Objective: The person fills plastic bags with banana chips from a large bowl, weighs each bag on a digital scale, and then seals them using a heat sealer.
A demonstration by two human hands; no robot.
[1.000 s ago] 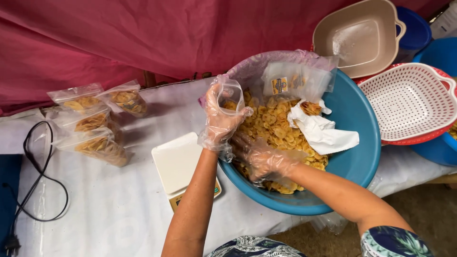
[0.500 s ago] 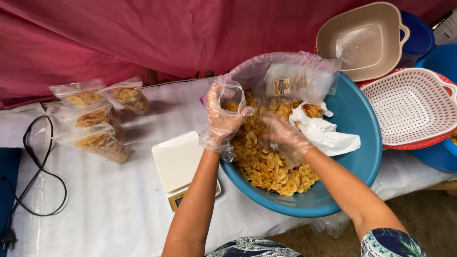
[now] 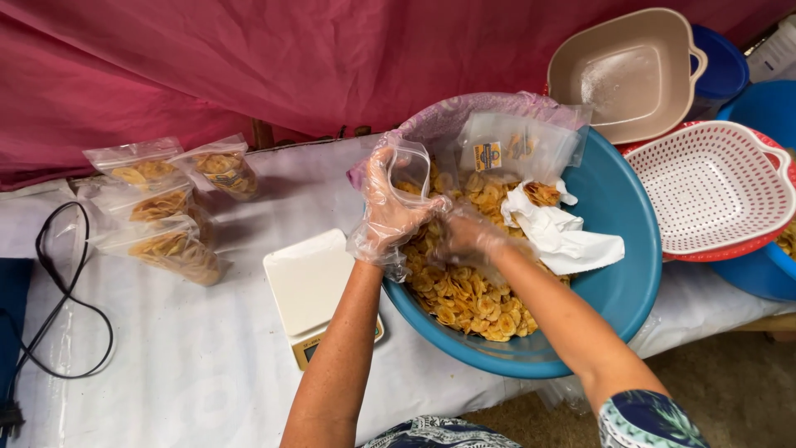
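Note:
Both my hands wear thin clear plastic gloves. My left hand [image 3: 390,207] holds a small clear plastic bag [image 3: 410,162] open over a large blue basin [image 3: 618,249]. The basin holds a heap of yellow banana chips [image 3: 464,290], a white paper [image 3: 564,236] and a stack of empty clear bags [image 3: 510,149]. My right hand [image 3: 468,236] is bunched right beside the left one, at the bag's mouth, seemingly with chips in its fingers. A white kitchen scale [image 3: 311,286] stands just left of the basin.
Several filled chip bags [image 3: 166,216] lie at the left on the white table cloth [image 3: 166,373]. A black cable [image 3: 62,323] loops at the far left. A beige square dish [image 3: 630,75], a white perforated basket [image 3: 713,187] and blue tubs [image 3: 767,108] sit at the right.
My right hand rose out of the chip heap and moved left up to the bag held by my left hand. The left hand and bag stayed in place.

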